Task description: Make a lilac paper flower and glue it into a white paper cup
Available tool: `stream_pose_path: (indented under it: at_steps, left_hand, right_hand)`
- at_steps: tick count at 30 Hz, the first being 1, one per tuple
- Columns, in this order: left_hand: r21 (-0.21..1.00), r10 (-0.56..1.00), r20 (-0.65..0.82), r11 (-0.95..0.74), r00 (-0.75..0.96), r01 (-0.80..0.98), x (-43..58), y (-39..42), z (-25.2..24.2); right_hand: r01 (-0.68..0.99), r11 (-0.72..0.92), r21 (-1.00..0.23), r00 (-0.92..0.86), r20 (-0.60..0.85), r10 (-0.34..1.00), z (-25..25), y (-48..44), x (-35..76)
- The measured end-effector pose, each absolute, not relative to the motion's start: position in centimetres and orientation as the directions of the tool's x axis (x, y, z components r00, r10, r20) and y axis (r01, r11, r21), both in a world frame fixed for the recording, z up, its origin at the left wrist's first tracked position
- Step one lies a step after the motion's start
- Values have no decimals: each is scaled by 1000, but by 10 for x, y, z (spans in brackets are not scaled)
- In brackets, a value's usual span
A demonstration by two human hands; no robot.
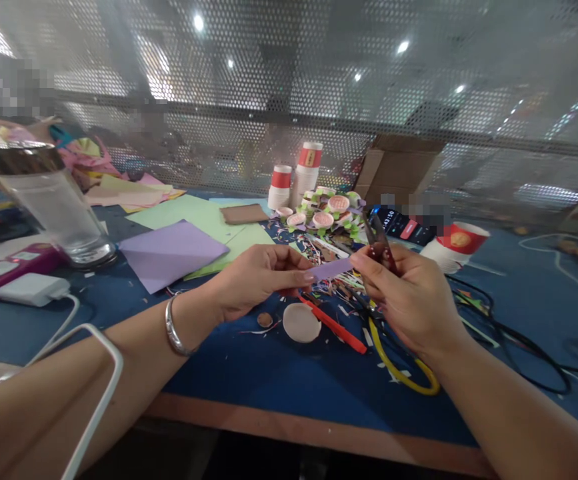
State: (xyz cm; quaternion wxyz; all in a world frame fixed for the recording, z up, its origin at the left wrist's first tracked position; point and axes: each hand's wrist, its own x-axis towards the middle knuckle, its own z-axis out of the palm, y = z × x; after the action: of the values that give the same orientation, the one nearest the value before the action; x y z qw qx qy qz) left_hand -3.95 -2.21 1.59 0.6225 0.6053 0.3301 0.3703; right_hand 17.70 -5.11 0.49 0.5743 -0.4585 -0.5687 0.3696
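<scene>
A narrow purple paper strip (333, 269) stretches between my two hands. Its left end is pinched by the thumb and fingers of my left hand (263, 280), which has a silver bangle at the wrist. My right hand (409, 293) pinches the other end and also grips scissors (379, 241), their dark, stained blades pointing up. A yellow loop (403, 380) shows below that hand; whether it belongs to the scissors I cannot tell. On the table under the strip lie a pale paper disc (302, 323), a red pen-like stick (339, 328) and a small brown disc (265, 321).
Purple (173, 253) and green sheets (169, 215) lie left, beside a glass jar (53, 207) and a white cable (103, 387). Behind are decorated paper pieces (323, 220), stacked cups (306, 177) and scraps. At right are a phone (403, 225), more cups (456, 243) and black cables (533, 353).
</scene>
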Motion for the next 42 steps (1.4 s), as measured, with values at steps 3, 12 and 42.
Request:
stream_pose_path:
  at_steps: [3,12,42]
  left_hand:
    - [1000,854,3,5,521,-14,-41,-22,17]
    - [869,859,343,-444,380,219,-46,-11,12]
    - [966,903,259,-243,343,-90,-29,-27,8]
  right_hand:
    - [102,315,-943,79,324,943,6,-51,178]
    - [195,344,-919,-37,343,939,5,-55,174]
    - [-113,94,-989,-45,100,994,11,-58,162]
